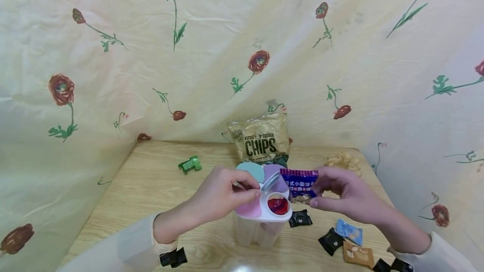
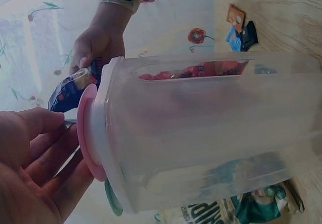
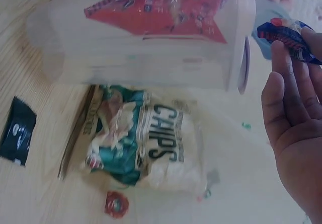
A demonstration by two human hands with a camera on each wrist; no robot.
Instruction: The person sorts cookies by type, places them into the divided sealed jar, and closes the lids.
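Observation:
A tall translucent container (image 1: 261,232) stands on the table, its white top fitted with teal, purple and pink lids. One round opening shows a red packet (image 1: 277,206) inside; the right wrist view shows this red packet (image 3: 161,15) through the wall. My left hand (image 1: 230,188) pinches a raised pale-blue flap lid (image 1: 269,183) beside that opening. In my right hand (image 1: 349,192), thumb and fingers grip a purple-blue biscuit packet (image 1: 300,181) by its right side. The packet hangs just right of the opening, its lower edge close to the container's rim.
A chips bag (image 1: 262,139) stands behind the container against a flowered cloth. Left of it lies a green wrapper (image 1: 190,164). On the right are black packets (image 1: 331,241), a blue packet (image 1: 349,232), a brown packet (image 1: 358,254) and a crumpled beige thing (image 1: 343,161).

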